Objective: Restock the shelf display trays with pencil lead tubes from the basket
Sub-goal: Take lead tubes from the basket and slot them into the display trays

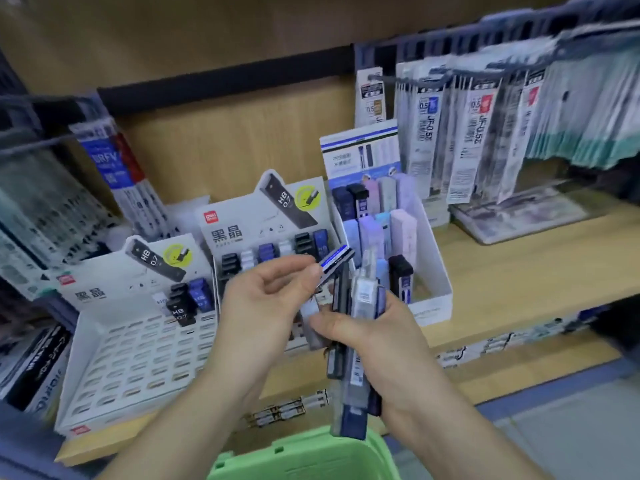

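While the right hand (375, 341) grips a bunch of lead tubes (358, 368) above the green basket (304, 455), the left hand (270, 299) pinches one blue tube (334, 262) free. Sorting stage, I reckon; next it needs a matching slot in a tray (138, 351).

Matt wood shelf (502, 268), plastic basket (304, 459)

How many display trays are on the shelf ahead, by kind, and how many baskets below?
HB 0.7 slotted trays: 2
Blue-topped tray with pastel tubes: 1
Green basket: 1
Total: 4
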`<state>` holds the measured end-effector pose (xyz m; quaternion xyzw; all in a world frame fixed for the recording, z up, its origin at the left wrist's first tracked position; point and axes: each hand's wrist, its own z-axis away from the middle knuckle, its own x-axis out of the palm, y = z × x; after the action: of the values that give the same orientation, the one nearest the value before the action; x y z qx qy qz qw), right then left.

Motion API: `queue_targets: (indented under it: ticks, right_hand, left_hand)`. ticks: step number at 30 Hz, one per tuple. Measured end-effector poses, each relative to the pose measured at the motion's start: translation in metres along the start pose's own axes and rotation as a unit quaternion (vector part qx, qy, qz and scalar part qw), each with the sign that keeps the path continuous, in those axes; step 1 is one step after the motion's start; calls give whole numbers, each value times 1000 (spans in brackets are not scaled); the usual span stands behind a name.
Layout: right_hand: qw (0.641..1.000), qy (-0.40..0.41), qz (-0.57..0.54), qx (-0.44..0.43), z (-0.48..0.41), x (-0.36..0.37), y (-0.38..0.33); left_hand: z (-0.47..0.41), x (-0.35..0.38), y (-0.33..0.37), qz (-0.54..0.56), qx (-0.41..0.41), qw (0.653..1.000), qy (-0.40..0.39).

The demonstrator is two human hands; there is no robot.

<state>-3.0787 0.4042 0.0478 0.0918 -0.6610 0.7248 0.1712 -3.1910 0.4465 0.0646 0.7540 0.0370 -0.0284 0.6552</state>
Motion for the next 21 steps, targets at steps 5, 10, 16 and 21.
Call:
queue_targets:
  ticks: [5, 10, 16, 21]
  right_hand:
    - [999, -36, 34, 18, -6, -24, -17]
    - [998, -31, 37, 28, -17, -50, -34]
    - [998, 49, -47, 18, -32, -96, -51]
    - [992, 82, -92, 3, -36, -120, -62]
  left_hand:
    - [-21, 19, 10, -48, 27, 998, -16]
    - [-47, 36, 30, -55, 110, 992, 10]
    - [-84, 42, 52, -191, 164, 968, -6]
    - [-100, 49, 61, -323, 196, 926, -12]
